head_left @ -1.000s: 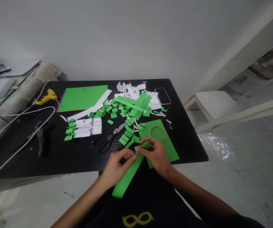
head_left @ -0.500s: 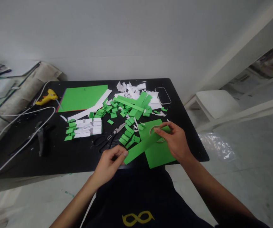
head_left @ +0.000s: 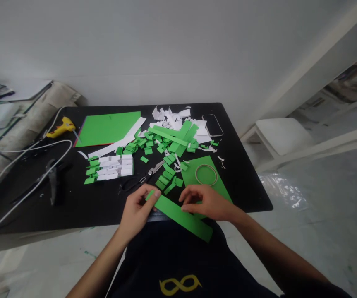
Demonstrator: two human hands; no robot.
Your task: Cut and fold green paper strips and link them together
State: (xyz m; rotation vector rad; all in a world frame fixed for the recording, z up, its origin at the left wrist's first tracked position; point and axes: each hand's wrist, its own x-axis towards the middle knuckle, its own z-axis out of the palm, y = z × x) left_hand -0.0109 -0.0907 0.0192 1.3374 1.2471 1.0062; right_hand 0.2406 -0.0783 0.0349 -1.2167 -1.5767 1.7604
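A green paper strip (head_left: 181,217) slants down to the right over the front edge of the table. My left hand (head_left: 139,207) pinches its upper left end between thumb and fingers. Beside the strip's upper edge is my right hand (head_left: 207,203), its fingers curved and thumb slightly apart, not gripping the strip. Under and behind that hand lies a green paper sheet (head_left: 193,171), with a roll of tape (head_left: 206,184) flat on it. Black-handled scissors (head_left: 144,178) rest just beyond my left hand, partly hidden.
Small folded green pieces (head_left: 166,178) and white paper scraps (head_left: 172,118) are heaped mid-table. A green-and-white folded-paper piece (head_left: 114,167) sits left. Farther out are green sheets (head_left: 110,128), a yellow glue gun (head_left: 62,128), a white cable (head_left: 26,149) and a phone (head_left: 213,125).
The strip has swung from slanting up rightward to slanting down rightward. My right hand has let go of its far end and moved down and left, uncovering the tape roll.
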